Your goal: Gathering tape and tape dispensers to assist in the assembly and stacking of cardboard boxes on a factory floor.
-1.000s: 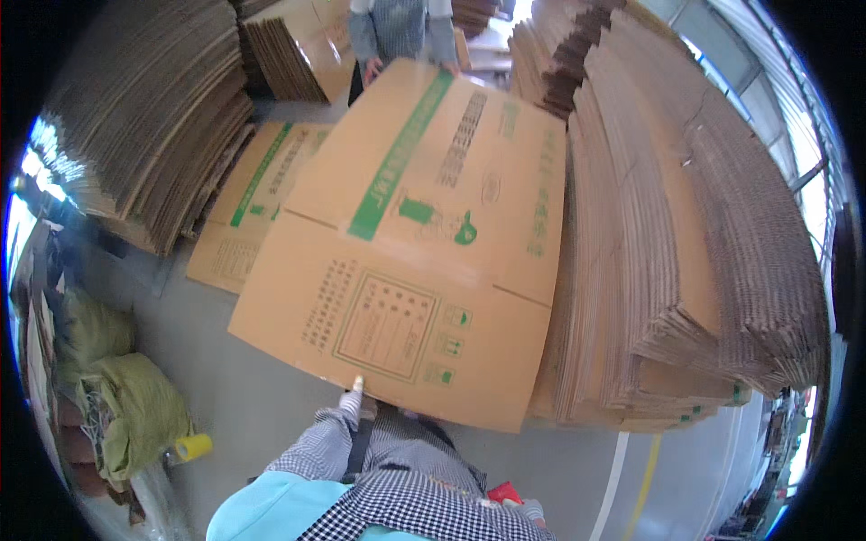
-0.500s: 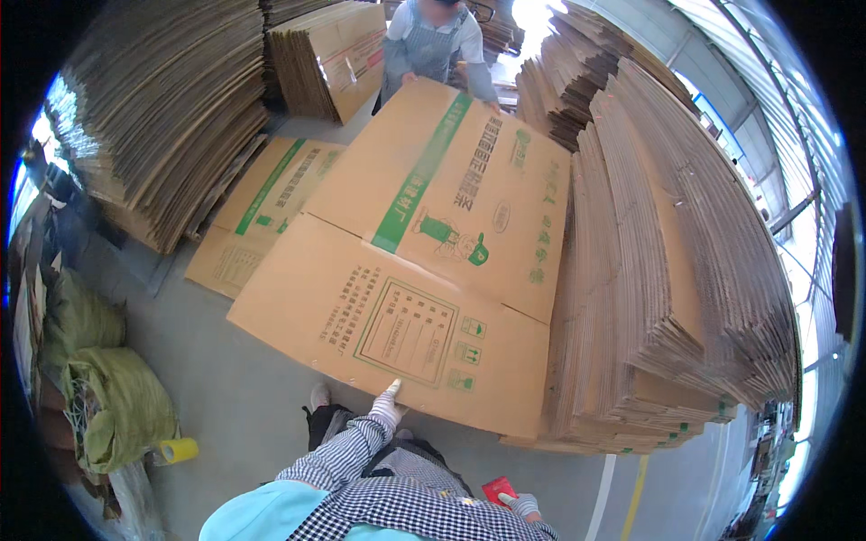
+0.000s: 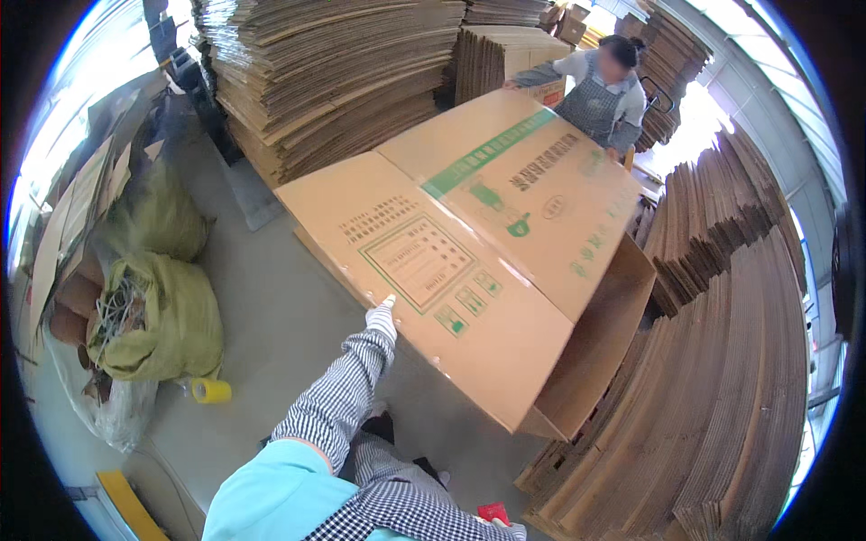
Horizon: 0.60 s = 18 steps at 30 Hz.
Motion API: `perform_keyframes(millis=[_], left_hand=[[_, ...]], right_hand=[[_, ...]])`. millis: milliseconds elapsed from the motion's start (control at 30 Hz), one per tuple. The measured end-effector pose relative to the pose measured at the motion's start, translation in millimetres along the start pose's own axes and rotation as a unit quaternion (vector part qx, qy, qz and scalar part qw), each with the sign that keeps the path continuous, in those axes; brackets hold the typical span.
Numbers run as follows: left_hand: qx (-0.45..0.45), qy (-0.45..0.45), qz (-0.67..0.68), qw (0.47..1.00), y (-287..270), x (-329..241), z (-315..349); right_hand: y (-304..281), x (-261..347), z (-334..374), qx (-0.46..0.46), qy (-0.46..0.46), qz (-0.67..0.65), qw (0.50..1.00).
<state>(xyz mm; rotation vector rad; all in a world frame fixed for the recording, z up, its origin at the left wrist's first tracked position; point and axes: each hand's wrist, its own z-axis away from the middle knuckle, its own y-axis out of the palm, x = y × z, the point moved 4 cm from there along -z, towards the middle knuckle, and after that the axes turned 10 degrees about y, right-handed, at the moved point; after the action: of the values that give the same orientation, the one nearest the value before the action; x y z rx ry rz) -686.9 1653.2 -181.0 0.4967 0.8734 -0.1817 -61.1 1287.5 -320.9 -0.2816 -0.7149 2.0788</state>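
A large brown carton [image 3: 505, 225] with green print lies tilted before me, partly opened out. Its lower side panel [image 3: 609, 325] shows beneath the top panel at the right, with a gap between them. My left hand [image 3: 382, 318], in a whitish glove, is closed on the carton's near edge, thumb on top; the fingers underneath are hidden. Down at the lower edge, my gloved right hand [image 3: 514, 531] is closed on a small red object [image 3: 493, 513], partly cut off, its kind unclear. Across from me a co-worker [image 3: 600, 95] has both arms at the carton's far end.
Tall stacks of flat cardboard stand at the back left [image 3: 334, 81] and along the right [image 3: 704, 388]. Left on the floor are a green woven sack [image 3: 171, 316], a yellow tape roll [image 3: 211, 390] and clear plastic [image 3: 122, 415]. A yellow bar [image 3: 126, 505] lies at the lower left.
My view has swung left, so the stacks sit further right. The carton has turned and gapes at its right side, where it looked flat before. Both hands keep their hold.
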Motion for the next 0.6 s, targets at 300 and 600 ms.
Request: perform_keyframes(millis=[300,600], left_hand=[[-0.015,0.214,-0.099,0.972,-31,122,162],[0.040,0.061,-0.723,0.687,-191,421,416]], right_hand=[[-232,-269,11,-0.001,-0.077,0.020,0.997],[-525,-493,41,-0.012,-0.021,0.066,0.998]])
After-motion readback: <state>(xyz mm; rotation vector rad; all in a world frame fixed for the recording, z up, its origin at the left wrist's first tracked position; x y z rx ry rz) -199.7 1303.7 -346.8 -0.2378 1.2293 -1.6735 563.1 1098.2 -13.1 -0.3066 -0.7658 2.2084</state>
